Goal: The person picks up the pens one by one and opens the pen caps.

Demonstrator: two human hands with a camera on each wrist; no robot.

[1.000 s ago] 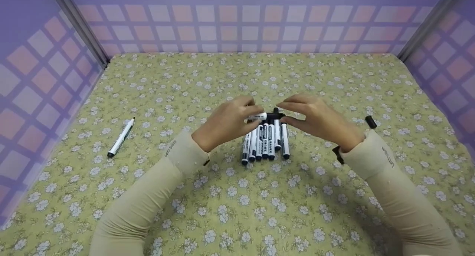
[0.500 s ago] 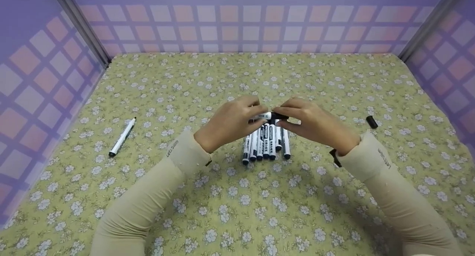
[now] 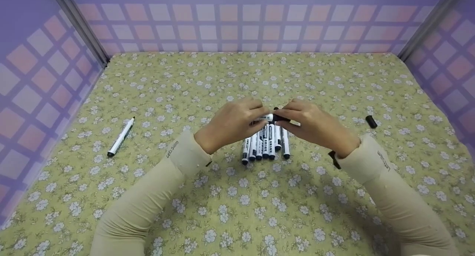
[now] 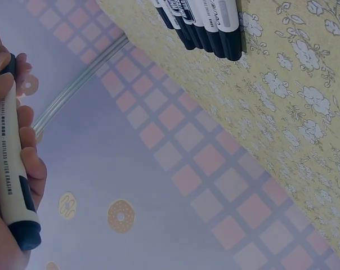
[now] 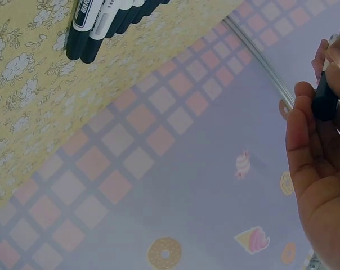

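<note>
My left hand (image 3: 237,118) grips the white barrel of a whiteboard marker (image 4: 13,163), whose dark end points out below the fingers in the left wrist view. My right hand (image 3: 311,124) pinches the marker's black cap (image 5: 325,101) between thumb and fingers. Barrel and cap meet end to end between the two hands, held roughly level. Just below and behind them, several white markers (image 3: 265,144) with dark ends lie side by side on the cloth; the hands hide some of their far ends.
An uncapped marker (image 3: 121,137) lies apart at the left, tip facing away. A loose black cap (image 3: 371,121) lies at the right. The flowered tablecloth (image 3: 237,219) covers the table, with purple checked walls (image 3: 245,18) at the back and sides.
The right hand has moved left and closed its fingers on the black cap, which it was only near a second ago. The left hand has shifted slightly right with the marker.
</note>
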